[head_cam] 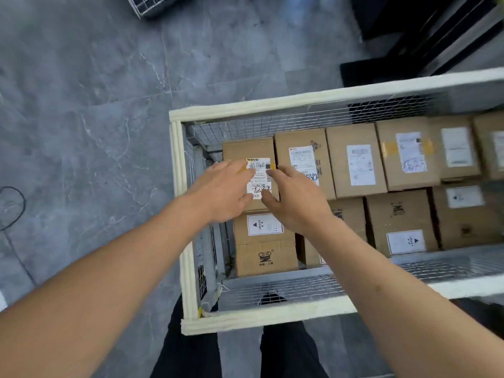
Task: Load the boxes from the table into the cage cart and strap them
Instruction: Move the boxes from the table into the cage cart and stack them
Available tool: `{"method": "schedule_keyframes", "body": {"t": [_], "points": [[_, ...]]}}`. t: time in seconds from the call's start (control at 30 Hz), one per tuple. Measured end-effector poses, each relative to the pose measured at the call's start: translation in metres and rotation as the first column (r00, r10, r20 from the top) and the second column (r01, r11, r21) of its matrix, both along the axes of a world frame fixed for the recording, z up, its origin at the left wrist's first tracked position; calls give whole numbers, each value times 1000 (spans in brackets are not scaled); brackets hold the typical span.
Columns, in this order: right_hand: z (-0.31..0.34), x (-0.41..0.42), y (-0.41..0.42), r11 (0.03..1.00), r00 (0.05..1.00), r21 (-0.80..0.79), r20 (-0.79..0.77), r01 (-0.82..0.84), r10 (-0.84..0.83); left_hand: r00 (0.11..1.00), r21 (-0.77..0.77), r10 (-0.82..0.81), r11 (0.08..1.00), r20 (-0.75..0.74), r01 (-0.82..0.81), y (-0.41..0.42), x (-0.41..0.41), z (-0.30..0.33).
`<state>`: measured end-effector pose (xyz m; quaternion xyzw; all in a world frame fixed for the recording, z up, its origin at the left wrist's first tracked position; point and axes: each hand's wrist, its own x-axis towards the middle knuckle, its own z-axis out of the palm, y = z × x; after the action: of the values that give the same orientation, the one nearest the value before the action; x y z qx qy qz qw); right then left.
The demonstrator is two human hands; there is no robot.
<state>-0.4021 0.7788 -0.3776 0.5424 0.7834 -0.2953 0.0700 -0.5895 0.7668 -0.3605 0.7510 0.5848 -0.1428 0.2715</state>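
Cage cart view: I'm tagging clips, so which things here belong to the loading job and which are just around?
Job:
cart
corner box under both hands
left hand
right hand
other boxes

Around:
cable on the floor
wire rack
dark mat

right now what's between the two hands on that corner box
In the head view, the white shipping label on the corner box shows between the left hand and right hand; nothing else lies there.

Brown cardboard boxes with white paper labels are packed upright in two rows inside the wire-mesh cage cart with a cream padded rim; the far-left labelled box sits in the corner.
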Motion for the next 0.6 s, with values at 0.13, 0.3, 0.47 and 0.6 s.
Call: {"method": "schedule_keyframes", "body": {"t": [0.13, 0.3, 0.47, 0.6], "points": [[74, 12, -18, 999, 1000, 37, -17, 0, 1, 1000, 98, -31, 995, -3, 31, -19, 10, 69], [162, 22, -47, 995, 999, 94, 23, 46, -48, 997, 184, -77, 980, -4, 77, -36, 10, 143], [240, 18, -85, 973, 984, 168, 54, 161, -172, 986, 268, -161, 949, -29, 163, -49, 8, 217], [288, 12, -126, 932, 952, 240, 74, 270, -295, 955, 351, -295, 891, -32, 287, -63, 6, 270]]}}
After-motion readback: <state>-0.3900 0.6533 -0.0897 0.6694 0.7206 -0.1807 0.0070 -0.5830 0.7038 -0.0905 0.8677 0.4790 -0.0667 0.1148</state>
